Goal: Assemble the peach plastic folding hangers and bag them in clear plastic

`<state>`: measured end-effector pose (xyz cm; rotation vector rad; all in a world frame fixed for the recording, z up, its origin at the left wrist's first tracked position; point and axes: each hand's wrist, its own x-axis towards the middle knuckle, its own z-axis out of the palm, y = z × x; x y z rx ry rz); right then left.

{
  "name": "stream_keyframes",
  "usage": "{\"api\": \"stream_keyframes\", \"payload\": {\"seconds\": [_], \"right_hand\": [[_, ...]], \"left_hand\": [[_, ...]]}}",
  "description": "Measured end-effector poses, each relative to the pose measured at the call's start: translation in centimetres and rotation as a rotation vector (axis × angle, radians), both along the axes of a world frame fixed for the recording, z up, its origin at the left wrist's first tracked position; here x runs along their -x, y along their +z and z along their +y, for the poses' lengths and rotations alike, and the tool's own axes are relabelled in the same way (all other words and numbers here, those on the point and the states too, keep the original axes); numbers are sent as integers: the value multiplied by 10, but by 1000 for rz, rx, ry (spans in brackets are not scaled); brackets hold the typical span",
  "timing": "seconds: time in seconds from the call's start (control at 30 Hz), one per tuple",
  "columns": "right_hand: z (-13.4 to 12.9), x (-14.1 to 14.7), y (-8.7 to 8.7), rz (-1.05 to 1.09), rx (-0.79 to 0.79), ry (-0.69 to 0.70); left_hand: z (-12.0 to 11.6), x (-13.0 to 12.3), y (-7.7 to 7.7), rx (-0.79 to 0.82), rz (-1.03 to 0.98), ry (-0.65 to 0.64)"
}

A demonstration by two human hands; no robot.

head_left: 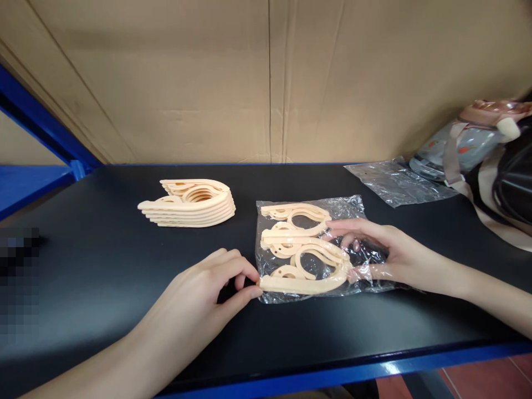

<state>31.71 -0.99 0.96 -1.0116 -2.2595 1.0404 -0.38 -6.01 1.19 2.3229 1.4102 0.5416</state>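
Observation:
Folded cream plastic clothes hangers (305,285) lie in a clear plastic bag (349,205), flat on the black surface in front of me. The thumb and forefinger of my left hand (216,285) pinch the bag's lower left corner, by the tip of the nearest hanger. My right hand (386,252) is spread at the bag's right part. Its fingertips touch the curved hanger ends, thumb and forefinger well apart. Whether these fingers are under or over the film I cannot tell. Farther left stands a neat stack of the same folded hangers (191,213), apart from both hands.
Another clear plastic bag (399,180) lies flat at the back right. Beside it a water bottle (453,147) with a strap leans against a dark bag (513,180). A cardboard wall (199,83) closes the back, and a blue frame edge (332,374) borders the black tabletop (103,266).

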Motion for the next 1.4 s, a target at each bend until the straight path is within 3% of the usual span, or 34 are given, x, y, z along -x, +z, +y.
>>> {"api": "stream_keyframes", "payload": {"seconds": [0.43, 1.13, 1.27, 1.4], "right_hand": [[5, 2, -1, -9, -82, 45], [3, -1, -8, -75, -244, 12], [2, -5, -3, -129, -274, -39], [7, -16, 1, -223, -302, -122]], "left_hand": [[-1, 5, -4, -38, -40, -14], [-6, 5, 10, -82, 151, 21], [-5, 15, 21, -202, 155, 30], [14, 38, 42, -461, 288, 84]]}}
